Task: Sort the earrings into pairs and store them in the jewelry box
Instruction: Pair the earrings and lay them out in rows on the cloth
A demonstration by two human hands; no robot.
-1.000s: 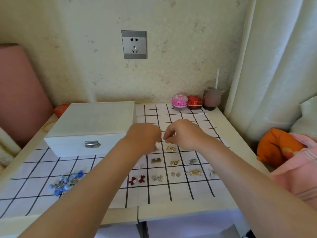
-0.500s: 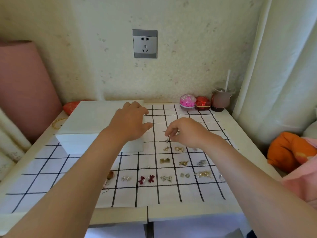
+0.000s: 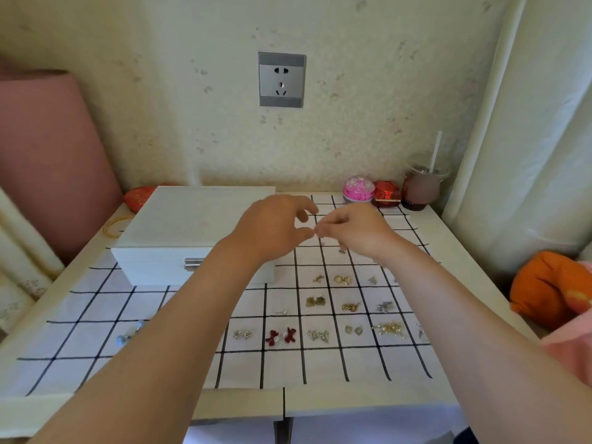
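Observer: Hands both raised over the checked cloth [image 3: 323, 366], just beside the jewelry box [image 3: 192, 219]. We log the right hand [image 3: 355, 232] with fingertips pinched together; whether that grip holds anything we cannot tell, too small. Left hand [image 3: 269, 229]: thumb and forefinger curved with a gap between, nothing seen in them, thumb tip meeting the right fingertips.

Checker: Box?

Observer: Lid down, latch [image 3: 193, 263] facing us. Earrings [image 3: 315, 301] lie in the cloth's squares, the red bow pair [image 3: 282, 336] nearest us.

Checker: Risks we flag?

Observer: A hand-to-hand pass of something tiny could slip; a dropped stud may bounce among the pairs below, or off the surface [image 3: 237, 406]. A careless sweep downward could scatter the rows.
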